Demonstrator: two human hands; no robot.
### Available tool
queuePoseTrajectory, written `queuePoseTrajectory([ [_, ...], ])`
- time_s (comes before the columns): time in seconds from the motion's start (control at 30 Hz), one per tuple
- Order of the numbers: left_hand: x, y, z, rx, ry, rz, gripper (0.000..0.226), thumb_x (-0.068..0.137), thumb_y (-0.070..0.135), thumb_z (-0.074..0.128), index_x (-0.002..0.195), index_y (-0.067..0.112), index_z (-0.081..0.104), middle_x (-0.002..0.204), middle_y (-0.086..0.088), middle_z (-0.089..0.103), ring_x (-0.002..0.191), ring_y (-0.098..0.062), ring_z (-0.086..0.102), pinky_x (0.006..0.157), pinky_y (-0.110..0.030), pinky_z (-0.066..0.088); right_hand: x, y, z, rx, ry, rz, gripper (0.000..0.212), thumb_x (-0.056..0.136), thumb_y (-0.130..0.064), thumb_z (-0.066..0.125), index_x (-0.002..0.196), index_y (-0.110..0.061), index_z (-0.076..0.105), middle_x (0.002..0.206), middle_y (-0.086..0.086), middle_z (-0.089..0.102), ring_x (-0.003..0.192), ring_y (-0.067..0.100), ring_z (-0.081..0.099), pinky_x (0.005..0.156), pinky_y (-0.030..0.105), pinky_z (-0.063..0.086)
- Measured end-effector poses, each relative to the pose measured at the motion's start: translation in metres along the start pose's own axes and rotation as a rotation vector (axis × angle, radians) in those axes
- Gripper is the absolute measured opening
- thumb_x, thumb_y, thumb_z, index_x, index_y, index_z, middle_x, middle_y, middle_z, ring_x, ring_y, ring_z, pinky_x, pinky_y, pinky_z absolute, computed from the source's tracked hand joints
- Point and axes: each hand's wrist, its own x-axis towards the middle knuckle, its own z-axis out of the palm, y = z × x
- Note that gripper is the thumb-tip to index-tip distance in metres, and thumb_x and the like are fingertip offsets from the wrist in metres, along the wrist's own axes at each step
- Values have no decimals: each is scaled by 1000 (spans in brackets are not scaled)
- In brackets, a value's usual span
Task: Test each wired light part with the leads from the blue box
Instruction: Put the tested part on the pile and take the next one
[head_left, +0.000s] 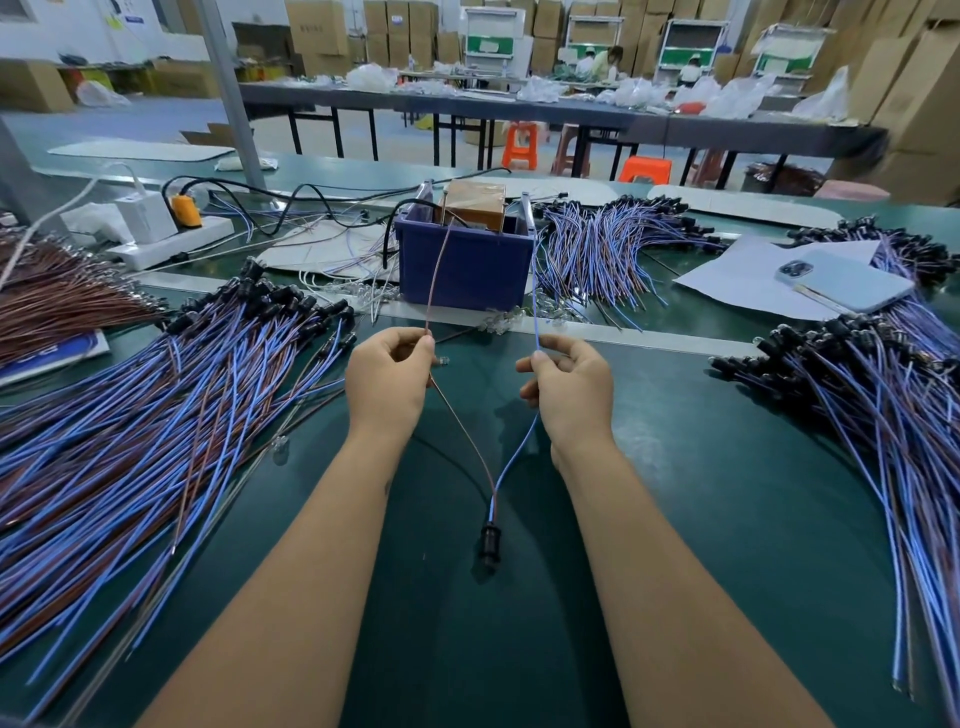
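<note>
Both hands pinching leads
Left hand (389, 376) pinches brown lead (435, 280), right hand (569, 387) blue lead (534, 306) (blue box (465, 270) at 12 o'clock); black light part (490, 545) dangles below.

Single view, head-worn wide-angle camera. Looks forward and down over the green desk (675, 467), close above both forearms. Upper frame reaches the blue box (467, 270) near the desk's middle and the room beyond. Edges bend.

Green bench (675, 467) under wire piles (130, 415)
</note>
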Motion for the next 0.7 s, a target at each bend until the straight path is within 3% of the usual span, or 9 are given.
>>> queuePoseTrajectory([
  [0.27, 12, -3, 0, -11, 31, -11, 16, 92, 16, 61, 80, 26, 66, 65, 9, 64, 47, 1, 53, 54, -20, 44, 4, -2, 4, 15, -52, -9, 16, 96, -1, 51, 108, -7, 58, 73, 6, 65, 39, 6, 53, 44, 21, 48],
  [0.7, 16, -4, 0, -9, 24, -14, 14, 92, 16, 61, 83, 24, 68, 65, 10, 65, 47, 1, 53, 55, -19, 45, 3, -2, 4, -10, -94, -34, 20, 95, -1, 53, 111, -8, 62, 71, 6, 66, 42, 9, 57, 46, 22, 51],
])
